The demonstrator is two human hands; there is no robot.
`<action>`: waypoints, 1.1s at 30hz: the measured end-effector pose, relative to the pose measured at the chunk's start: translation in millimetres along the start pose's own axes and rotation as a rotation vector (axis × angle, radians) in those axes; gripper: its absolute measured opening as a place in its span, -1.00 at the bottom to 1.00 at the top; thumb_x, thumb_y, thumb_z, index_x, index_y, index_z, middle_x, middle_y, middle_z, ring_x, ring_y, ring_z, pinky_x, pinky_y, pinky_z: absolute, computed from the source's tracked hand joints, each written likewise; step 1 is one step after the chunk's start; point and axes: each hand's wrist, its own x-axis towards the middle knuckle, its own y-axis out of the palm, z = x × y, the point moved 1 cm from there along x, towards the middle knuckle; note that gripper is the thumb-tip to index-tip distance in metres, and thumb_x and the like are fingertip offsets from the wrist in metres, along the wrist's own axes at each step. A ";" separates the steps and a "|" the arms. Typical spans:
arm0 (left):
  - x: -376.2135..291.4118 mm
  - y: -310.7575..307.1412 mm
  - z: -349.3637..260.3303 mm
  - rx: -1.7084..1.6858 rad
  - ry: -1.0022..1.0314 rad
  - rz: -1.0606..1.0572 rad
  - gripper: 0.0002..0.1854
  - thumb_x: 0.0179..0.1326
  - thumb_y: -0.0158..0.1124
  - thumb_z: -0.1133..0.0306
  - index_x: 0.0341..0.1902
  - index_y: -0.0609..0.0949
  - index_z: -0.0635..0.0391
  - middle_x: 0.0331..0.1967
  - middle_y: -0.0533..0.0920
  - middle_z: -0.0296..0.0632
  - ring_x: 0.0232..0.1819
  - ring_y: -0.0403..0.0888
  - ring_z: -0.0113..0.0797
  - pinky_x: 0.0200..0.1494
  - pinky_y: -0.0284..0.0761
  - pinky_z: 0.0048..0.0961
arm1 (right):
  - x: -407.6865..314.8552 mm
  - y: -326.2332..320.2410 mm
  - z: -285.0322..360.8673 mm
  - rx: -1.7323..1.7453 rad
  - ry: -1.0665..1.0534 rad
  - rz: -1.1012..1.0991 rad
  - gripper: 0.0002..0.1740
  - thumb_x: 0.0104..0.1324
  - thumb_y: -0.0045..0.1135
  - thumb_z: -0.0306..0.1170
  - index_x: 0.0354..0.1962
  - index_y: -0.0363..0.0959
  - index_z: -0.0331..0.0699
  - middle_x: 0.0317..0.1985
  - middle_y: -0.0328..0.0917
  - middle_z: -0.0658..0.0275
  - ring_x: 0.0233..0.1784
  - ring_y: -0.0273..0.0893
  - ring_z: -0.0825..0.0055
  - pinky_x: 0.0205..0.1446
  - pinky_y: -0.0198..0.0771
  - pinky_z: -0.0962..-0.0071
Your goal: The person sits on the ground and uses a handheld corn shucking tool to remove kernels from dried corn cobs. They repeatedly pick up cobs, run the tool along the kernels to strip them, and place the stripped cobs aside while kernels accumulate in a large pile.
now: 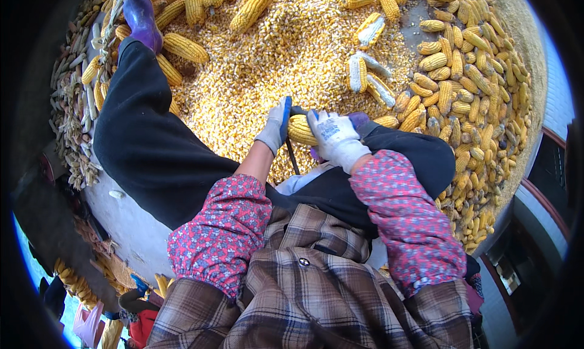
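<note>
My right hand (335,137), in a white knit glove with blue coating, grips a yellow ear of corn (301,130) in front of my lap. On the other side my left hand (276,125), gloved alike, is at the ear's left end, its blue palm turned toward it. A thin dark rod (292,157) slants down from beside the left hand toward my lap. Just above the ear, a dark piece (299,109) shows between the hands; how it joins the rod is hidden. A heap of loose corn kernels (237,89) spreads under and beyond both hands.
Partly shelled ears (358,74) lie on the kernels at right. A large pile of whole ears (474,93) fills the right side. My purple boot (141,23) rests among ears at upper left. Bare cobs and husks (75,134) line the left. Another person in red (143,326) is at lower left.
</note>
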 end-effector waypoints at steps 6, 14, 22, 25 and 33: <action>-2.8 -9.2 -3.4 -0.083 -0.259 0.119 -0.37 0.26 -0.07 -0.14 -0.15 0.58 0.31 -0.28 0.65 -0.03 -0.31 0.63 -0.19 -0.15 0.58 -0.28 | -15.4 -3.2 2.3 0.058 0.036 -0.017 -0.04 -0.07 0.33 -0.08 0.20 0.04 -0.28 0.05 0.35 0.03 0.11 0.39 0.20 0.09 0.35 0.28; -11.2 3.2 -22.3 -0.071 -0.311 0.162 -0.36 0.28 -0.12 -0.17 -0.10 0.58 0.24 -0.19 0.63 -0.08 -0.21 0.62 -0.25 -0.07 0.54 -0.26 | 17.7 13.7 -5.1 0.051 0.090 0.017 -0.15 -0.03 0.31 -0.19 0.17 0.10 -0.27 -0.02 0.40 0.03 0.03 0.46 0.17 0.02 0.40 0.28; 33.5 -26.7 21.6 0.160 -0.145 -0.237 -0.49 0.26 -0.02 -0.06 -0.32 0.61 0.20 -0.48 0.64 -0.14 -0.51 0.59 -0.22 -0.39 0.56 -0.33 | -5.3 -3.7 -3.8 0.220 0.027 0.028 -0.20 -0.08 0.34 -0.15 0.06 0.17 -0.29 -0.03 0.44 0.04 0.05 0.45 0.16 0.05 0.39 0.30; 11.7 -12.9 -6.8 -0.034 -0.216 0.091 -0.45 0.27 -0.05 -0.09 -0.27 0.61 0.23 -0.38 0.66 -0.12 -0.41 0.62 -0.21 -0.31 0.58 -0.32 | -8.5 -9.3 -8.8 0.195 0.049 0.043 -0.19 -0.02 0.26 -0.06 0.09 0.19 -0.32 -0.03 0.47 0.05 0.04 0.48 0.23 0.07 0.40 0.31; 7.5 -8.6 -7.2 0.090 -0.198 0.031 -0.44 0.24 -0.03 -0.15 -0.19 0.59 0.18 -0.36 0.65 -0.16 -0.37 0.62 -0.27 -0.26 0.57 -0.33 | 38.5 15.9 10.3 0.134 0.136 0.059 -0.30 -0.02 0.28 -0.18 0.04 0.22 -0.27 -0.07 0.49 0.02 -0.02 0.52 0.18 0.01 0.43 0.28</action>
